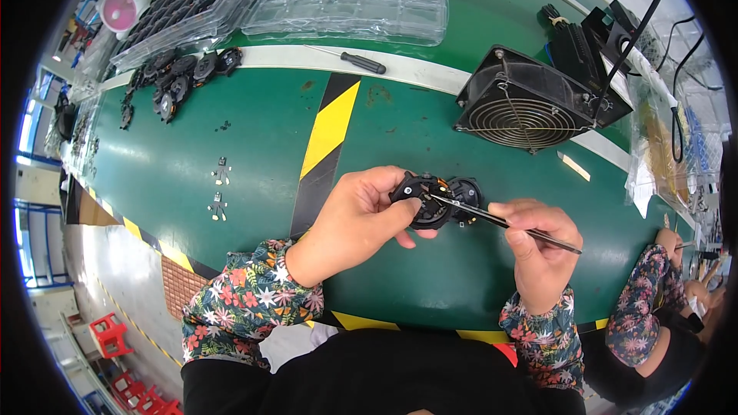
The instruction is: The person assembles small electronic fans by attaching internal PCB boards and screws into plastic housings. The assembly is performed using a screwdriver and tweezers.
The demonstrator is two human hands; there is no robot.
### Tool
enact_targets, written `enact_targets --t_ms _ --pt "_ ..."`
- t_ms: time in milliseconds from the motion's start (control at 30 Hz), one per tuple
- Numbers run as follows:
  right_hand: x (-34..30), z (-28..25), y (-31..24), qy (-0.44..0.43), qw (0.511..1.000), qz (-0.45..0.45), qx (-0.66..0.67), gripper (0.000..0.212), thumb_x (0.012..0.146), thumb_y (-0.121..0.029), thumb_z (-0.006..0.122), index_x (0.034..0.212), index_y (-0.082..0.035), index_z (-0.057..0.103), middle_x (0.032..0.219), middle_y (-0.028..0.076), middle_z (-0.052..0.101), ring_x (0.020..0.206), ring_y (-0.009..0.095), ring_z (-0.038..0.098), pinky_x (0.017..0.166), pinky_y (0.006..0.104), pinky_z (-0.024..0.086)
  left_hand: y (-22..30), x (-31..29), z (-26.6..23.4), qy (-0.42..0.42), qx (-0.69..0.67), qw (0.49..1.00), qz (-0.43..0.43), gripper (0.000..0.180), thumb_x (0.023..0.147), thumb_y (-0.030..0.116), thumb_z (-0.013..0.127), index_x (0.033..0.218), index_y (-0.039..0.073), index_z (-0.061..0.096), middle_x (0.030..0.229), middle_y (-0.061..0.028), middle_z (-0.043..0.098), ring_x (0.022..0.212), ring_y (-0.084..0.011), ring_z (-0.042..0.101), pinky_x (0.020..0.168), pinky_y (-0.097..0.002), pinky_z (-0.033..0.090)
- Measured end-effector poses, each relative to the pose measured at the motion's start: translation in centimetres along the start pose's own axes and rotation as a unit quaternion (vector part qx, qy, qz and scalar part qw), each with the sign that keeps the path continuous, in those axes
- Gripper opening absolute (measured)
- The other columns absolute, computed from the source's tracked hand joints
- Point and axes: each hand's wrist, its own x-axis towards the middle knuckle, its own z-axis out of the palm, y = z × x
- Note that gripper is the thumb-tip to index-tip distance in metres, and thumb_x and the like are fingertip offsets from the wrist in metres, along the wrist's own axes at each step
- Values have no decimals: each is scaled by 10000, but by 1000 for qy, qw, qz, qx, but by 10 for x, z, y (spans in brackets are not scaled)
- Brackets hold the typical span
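Note:
My left hand (357, 211) is closed on a round black plastic housing (432, 217), its thumb pressed on the open inner side where small metal parts show. Right beside it is a second round black part (464, 190); whether the two are joined I cannot tell. In my right hand (538, 242) a pair of dark metal tweezers (492, 219) is pinched, slanting left with its tips inside the housing. Whatever the tips may grip is too small to make out. Two little groups of small black and pale parts (221, 170) lie on the green mat to the left.
A pile of black housings (181, 77) lies far left, below clear plastic trays (346, 0). A screwdriver (361, 63) rests on the white strip. At the far right stand a black fan (526, 107) and cables; a pale blade-like piece (573, 165) is near it. Another person's arm (638, 307) is at right.

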Motion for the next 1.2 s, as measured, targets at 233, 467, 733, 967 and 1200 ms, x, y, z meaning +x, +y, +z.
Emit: enact_targets --t_ms 233,467,733,967,1200 --pt "0 1 -1 0 1000 -1 -12 79 800 52 640 879 50 640 952 216 679 900 255 650 777 319 511 1 1 1 1 -4 1000 -5 191 912 -11 483 1063 -79 577 943 -124 664 795 -210 694 605 -254 566" --pt "0 2 -3 -5 999 -3 -39 83 791 46 647 874 45 644 947 205 687 882 255 658 790 328 511 4 0 0 3 -42 998 -38 183 912 8 487 1053 -79 565 966 -129 659 795 -221 696 601 -254 561" --pt "1 2 -1 -9 997 -37 -70 83 771 46 653 854 37 650 928 191 695 842 253 665 768 333 517 2 1 -2 -2 -46 998 -32 160 903 -8 506 1036 -76 563 955 -126 657 785 -223 699 593 -252 561" --pt "0 -2 -1 -50 990 -63 -120 92 832 -52 650 874 10 597 934 191 678 874 255 632 759 338 501 3 1 -2 7 -40 999 -29 147 900 -10 516 1025 -70 567 924 -120 660 766 -218 698 590 -251 563" --pt "3 0 -4 -96 968 -130 -192 94 807 -31 652 871 12 598 927 189 680 832 283 647 733 343 507 0 1 -4 -2 -34 999 -23 112 888 -4 517 979 -39 572 873 -90 655 702 -169 682 539 -222 528"
